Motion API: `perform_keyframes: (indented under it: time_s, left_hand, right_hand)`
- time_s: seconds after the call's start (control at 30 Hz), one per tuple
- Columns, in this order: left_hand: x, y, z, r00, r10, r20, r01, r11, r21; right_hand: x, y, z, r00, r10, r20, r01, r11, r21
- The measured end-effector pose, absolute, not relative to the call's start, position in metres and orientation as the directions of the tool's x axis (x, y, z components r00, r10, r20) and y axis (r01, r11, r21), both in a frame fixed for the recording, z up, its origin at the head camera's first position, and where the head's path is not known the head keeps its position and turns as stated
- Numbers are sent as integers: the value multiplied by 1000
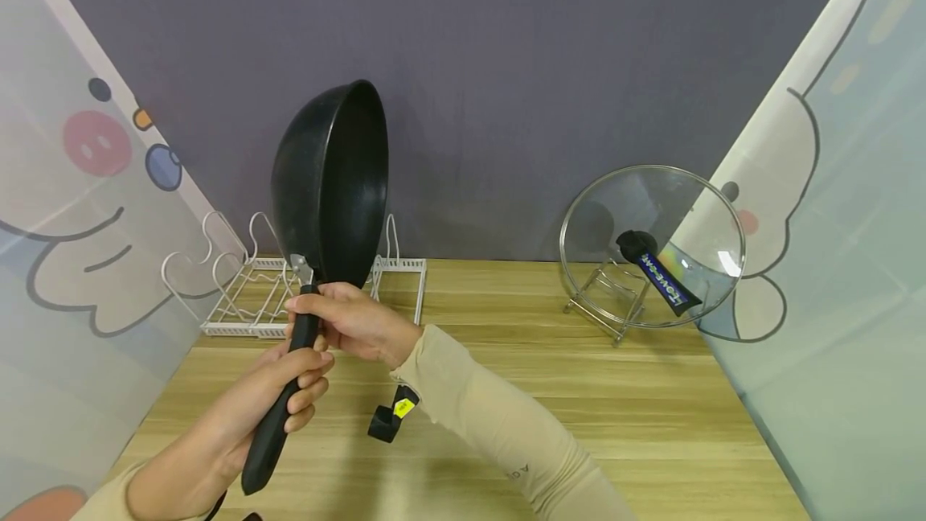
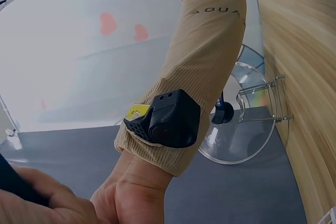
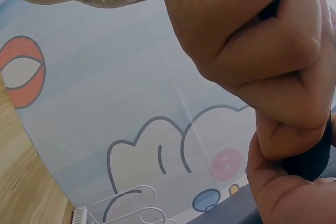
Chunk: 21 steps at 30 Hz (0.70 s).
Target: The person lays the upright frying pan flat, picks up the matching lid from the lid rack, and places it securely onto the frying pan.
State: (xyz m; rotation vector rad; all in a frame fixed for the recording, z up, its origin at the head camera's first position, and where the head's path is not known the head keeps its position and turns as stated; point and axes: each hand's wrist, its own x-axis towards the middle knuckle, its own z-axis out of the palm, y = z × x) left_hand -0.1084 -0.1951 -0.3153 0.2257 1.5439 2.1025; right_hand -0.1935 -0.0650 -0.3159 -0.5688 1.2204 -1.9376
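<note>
A deep black wok (image 1: 300, 167) is held up on its side in the head view, its hollow turned to the right. Its long black handle (image 1: 266, 445) slants down toward me. My left hand (image 1: 253, 399) grips the middle of this handle, fingers wrapped round it. Higher up, just below the metal bracket (image 1: 301, 269), my right hand (image 1: 365, 326) holds the handle between thumb and fingers. Close up in the right wrist view, the left hand (image 3: 257, 51) shows curled fingers, with part of the right hand (image 3: 296, 198) below.
Behind the wok, a white wire rack (image 1: 242, 330) stands on the wooden table (image 1: 521, 392), partly hidden. At the right, a glass lid (image 1: 593, 215) with a black knob leans in a small metal stand (image 1: 596, 322). A grey panel (image 1: 506, 103) closes the back, with cartoon-printed panels on both sides.
</note>
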Motion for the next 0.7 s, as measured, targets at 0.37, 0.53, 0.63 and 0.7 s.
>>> perform_keyframes:
  time_s: [0.37,0.53,0.63,0.7]
  left_hand:
    - [-108,-195,-313,-853,502,-141,-292,-237,926]
    - [-107,-195,-313,-860,491,-140,-283,-230,931]
    - [-107,-195,-312,-862,489,-134,-271,-222,937]
    - [-107,-194,-312,-859,497,-123,-265,-225,938]
  right_hand:
    - [-194,-64,-313,-610,-792,-19,343,-242,-908]
    - [-193,-65,-312,-611,-791,0,329,-254,-910]
    - [-193,-64,-310,-613,-790,1,324,-253,-912]
    - [-193,-64,-310,-614,-789,-1,319,-248,-915]
